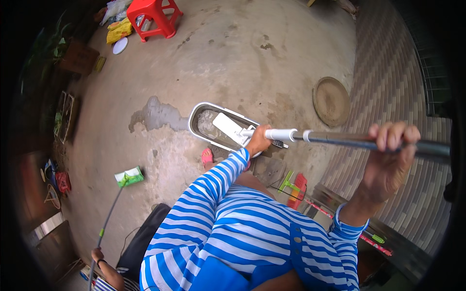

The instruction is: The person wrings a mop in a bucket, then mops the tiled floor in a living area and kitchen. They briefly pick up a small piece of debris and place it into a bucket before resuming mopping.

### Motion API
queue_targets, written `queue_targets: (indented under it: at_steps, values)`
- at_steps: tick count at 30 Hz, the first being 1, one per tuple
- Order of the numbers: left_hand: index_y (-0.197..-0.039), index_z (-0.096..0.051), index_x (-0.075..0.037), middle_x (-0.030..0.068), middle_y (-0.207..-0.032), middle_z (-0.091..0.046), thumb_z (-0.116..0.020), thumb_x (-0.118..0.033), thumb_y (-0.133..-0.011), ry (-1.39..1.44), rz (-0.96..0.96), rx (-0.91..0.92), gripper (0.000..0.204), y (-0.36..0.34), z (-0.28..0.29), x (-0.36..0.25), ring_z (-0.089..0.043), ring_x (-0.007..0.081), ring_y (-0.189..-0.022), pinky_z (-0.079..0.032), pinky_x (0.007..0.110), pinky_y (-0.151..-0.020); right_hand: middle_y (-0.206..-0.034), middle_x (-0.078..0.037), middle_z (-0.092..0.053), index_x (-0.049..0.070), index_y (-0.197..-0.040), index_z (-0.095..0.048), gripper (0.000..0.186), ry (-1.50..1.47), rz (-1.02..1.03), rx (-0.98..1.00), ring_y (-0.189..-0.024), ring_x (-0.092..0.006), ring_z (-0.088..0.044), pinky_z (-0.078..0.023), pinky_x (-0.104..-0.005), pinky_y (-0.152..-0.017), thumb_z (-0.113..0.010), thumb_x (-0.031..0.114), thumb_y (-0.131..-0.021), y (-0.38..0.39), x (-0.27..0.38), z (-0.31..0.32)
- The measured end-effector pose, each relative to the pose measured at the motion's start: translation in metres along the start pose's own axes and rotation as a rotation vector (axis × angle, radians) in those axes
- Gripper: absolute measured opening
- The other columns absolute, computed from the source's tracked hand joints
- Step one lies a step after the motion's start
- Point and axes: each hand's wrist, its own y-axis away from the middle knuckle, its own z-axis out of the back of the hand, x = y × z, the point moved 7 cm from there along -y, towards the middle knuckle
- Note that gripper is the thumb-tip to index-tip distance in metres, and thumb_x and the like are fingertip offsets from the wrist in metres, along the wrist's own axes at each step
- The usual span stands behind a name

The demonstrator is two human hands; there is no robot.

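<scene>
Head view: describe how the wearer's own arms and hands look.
The left sleeve and right sleeve are both striped in blue and white. The left hand and right hand are ungloved.

The stained floor (pixel 208 72) bears a white-rimmed bucket (pixel 191 124), red stool (pixel 146 10) and wet patch (pixel 158 112).

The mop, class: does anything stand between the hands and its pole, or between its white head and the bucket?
Nothing visible does. The left hand and right hand both hold the pole, and the white head shows within the bucket's rim, with nothing seen between.
</scene>
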Motion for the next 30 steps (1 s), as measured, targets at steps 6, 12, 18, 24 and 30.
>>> queue_targets:
  at_steps: [6,12,18,24,30]
  values:
    - [-0.078,-0.058,-0.004,0.0014,-0.069,-0.058,-0.066,-0.008,-0.074,0.240,0.089,-0.138,0.011,-0.019,0.082,-0.014,-0.053,0.0102,-0.067,-0.043,0.028,-0.060,-0.115,-0.014,-0.054,0.003,-0.130,-0.038,0.049,0.590,-0.198,-0.193,-0.100,-0.0197,-0.056,-0.044,-0.0328,-0.089,-0.058,0.016,-0.087,-0.026,-0.063,-0.032]
    - [-0.073,-0.053,-0.004,-0.0052,-0.062,-0.048,-0.067,-0.016,-0.080,0.372,0.155,-0.405,0.020,-0.021,0.159,-0.038,-0.041,0.0049,-0.057,-0.036,0.025,-0.049,-0.112,-0.012,-0.054,0.004,-0.128,-0.039,0.048,0.376,-0.742,-0.216,-0.091,-0.0159,-0.059,-0.048,-0.0258,-0.073,-0.059,0.013,-0.086,0.050,-0.202,-0.036]
    - [-0.069,-0.053,-0.006,-0.0054,-0.060,-0.046,-0.068,-0.019,-0.081,0.373,0.209,-0.582,0.023,0.004,0.181,-0.046,-0.043,0.0062,-0.056,-0.035,0.025,-0.051,-0.107,-0.010,-0.055,0.006,-0.128,-0.040,0.047,0.263,-1.020,-0.162,-0.085,-0.0141,-0.059,-0.048,-0.0243,-0.067,-0.058,0.017,-0.087,0.137,-0.298,-0.058]
    - [-0.072,-0.053,-0.008,-0.0037,-0.068,-0.052,-0.069,-0.013,-0.080,0.458,0.102,-0.721,0.019,0.036,0.217,-0.024,-0.047,0.0047,-0.062,-0.038,0.021,-0.055,-0.097,-0.008,-0.059,0.005,-0.120,-0.046,0.037,0.167,-1.127,-0.316,-0.075,-0.0117,-0.059,-0.047,-0.0226,-0.059,-0.058,0.014,-0.086,0.214,-0.314,-0.032]
    - [-0.076,-0.052,-0.007,0.0010,-0.072,-0.053,-0.068,-0.009,-0.079,0.533,0.054,-0.883,0.017,0.078,0.255,-0.022,-0.050,0.0104,-0.068,-0.040,0.024,-0.066,-0.096,-0.008,-0.060,0.007,-0.121,-0.047,0.038,0.044,-1.342,-0.277,-0.073,-0.0118,-0.059,-0.048,-0.0230,-0.058,-0.057,0.017,-0.086,0.284,-0.345,-0.023]
